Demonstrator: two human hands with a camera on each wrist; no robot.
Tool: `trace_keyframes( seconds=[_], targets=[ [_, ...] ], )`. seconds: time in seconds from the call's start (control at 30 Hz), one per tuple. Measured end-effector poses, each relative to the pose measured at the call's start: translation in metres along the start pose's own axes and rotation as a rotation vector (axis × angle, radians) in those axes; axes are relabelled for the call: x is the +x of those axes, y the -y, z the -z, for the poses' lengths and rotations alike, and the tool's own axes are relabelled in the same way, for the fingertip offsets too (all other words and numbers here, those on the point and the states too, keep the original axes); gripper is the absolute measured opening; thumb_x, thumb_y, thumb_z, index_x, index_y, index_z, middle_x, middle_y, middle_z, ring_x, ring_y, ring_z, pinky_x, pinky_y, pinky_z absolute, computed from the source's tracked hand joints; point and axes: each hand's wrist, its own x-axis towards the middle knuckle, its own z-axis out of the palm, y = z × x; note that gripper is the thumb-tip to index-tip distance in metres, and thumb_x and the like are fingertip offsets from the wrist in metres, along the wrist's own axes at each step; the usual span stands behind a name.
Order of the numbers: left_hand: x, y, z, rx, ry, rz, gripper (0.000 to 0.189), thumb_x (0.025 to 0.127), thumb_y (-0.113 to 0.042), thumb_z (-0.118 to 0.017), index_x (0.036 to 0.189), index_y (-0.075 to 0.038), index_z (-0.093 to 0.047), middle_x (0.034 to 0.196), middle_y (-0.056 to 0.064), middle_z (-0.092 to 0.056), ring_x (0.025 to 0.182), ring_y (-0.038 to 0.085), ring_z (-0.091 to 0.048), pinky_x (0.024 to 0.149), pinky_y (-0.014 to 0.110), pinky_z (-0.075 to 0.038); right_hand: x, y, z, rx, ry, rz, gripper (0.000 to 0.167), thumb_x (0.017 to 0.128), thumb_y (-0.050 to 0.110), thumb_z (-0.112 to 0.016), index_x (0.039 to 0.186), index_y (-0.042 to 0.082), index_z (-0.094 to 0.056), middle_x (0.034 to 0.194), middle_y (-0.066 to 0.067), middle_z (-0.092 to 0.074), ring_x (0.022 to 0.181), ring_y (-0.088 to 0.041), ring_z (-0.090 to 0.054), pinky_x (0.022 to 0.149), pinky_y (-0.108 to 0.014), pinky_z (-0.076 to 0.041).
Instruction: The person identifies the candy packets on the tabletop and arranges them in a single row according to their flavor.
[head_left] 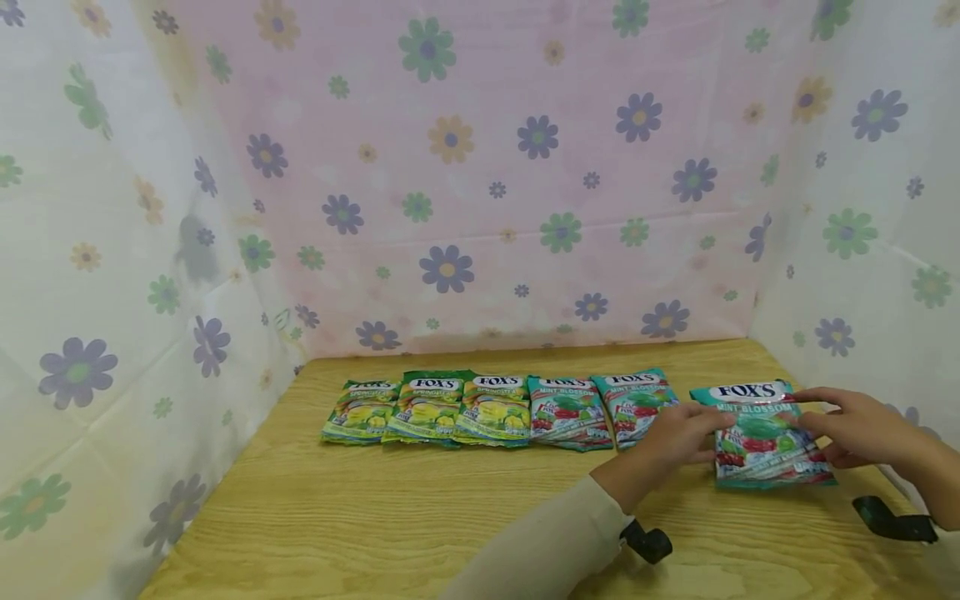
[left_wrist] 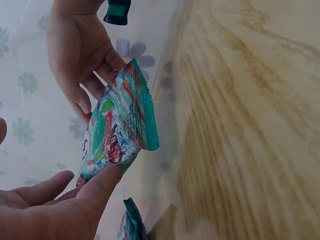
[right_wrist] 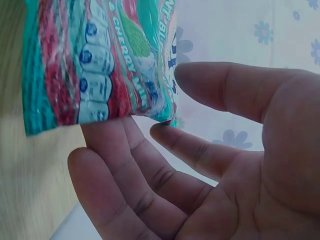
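A teal Fox's Mint Blossom candy bag is held upright between both hands at the right of the table, its front turned toward me. My left hand grips its left edge, the thumb over the front. On the opposite edge, my right hand holds the bag between thumb and fingers. In the left wrist view the bag tilts over the table, with the left hand below it in the picture. The right wrist view shows the right fingers passing behind the bag.
Left of the hands, two more Mint Blossom bags lie in a row with three yellow-green Springtea bags. The row lies toward the back of the wooden table. Flower-print cloth walls the back and sides.
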Motion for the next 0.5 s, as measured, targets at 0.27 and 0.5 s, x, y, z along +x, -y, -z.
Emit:
trace_keyframes(
  seconds=[0.27, 0.5],
  targets=[
    [0.010, -0.008, 0.011, -0.036, 0.047, -0.042, 0.035, 0.103, -0.038, -0.065, 0.129, -0.014, -0.069, 0.126, -0.009, -0.064, 0.125, 0.015, -0.064, 0.105, 0.045, -0.056, 0.011, 0.004, -0.002, 0.027, 0.007, 0.039, 0.075, 0.110, 0.034, -0.050, 0.157, -0.015, -0.018, 0.063, 0.001, -0.048, 0.049, -0.011, -0.042, 0.053, -0.033, -0.051],
    [0.026, -0.009, 0.017, -0.233, 0.023, -0.067, 0.033, 0.104, -0.027, -0.065, 0.130, -0.007, -0.070, 0.143, 0.001, -0.061, 0.138, 0.026, -0.056, 0.113, 0.052, -0.048, 0.021, 0.009, -0.001, -0.022, -0.139, 0.096, 0.066, 0.110, 0.034, -0.046, 0.153, -0.015, -0.033, 0.121, -0.040, -0.062, 0.084, -0.019, -0.067, 0.068, -0.035, -0.059]
  ],
)
